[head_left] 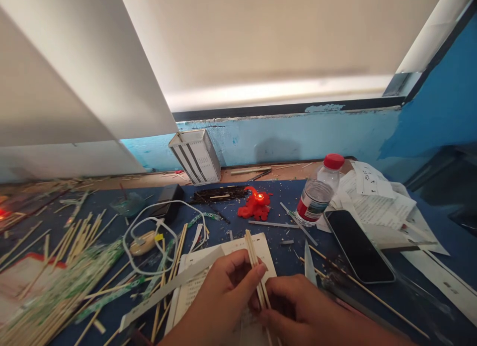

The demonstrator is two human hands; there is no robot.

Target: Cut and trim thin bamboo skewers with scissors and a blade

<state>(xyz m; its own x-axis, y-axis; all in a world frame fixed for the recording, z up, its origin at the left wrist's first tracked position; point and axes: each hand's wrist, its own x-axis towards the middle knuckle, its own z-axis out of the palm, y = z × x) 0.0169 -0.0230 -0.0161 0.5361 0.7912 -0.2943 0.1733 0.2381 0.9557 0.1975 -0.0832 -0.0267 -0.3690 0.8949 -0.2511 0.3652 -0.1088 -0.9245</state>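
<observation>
A few thin wooden sticks (252,244), side by side, stand between my two hands. My left hand (234,281) pinches them near their upper end, thumb across the front. Lower down, my right hand (288,306) has its fingers closed around the same sticks. Their lower ends run past the bottom of the picture. Beneath the hands lies an open book or printed pad (194,286), with a flat steel ruler (171,289) slanting across its left side. Beyond the pad, a lit flame burns in a lump of melted red wax (257,204).
Bundles of sticks in green wrappers (74,291) and a white cable (128,234) spread at left. A water bottle (316,197), a phone (359,246) and crumpled papers (372,202) are at right. A knife-like blade (309,264) lies beside my right hand. A tall box (197,159) stands behind.
</observation>
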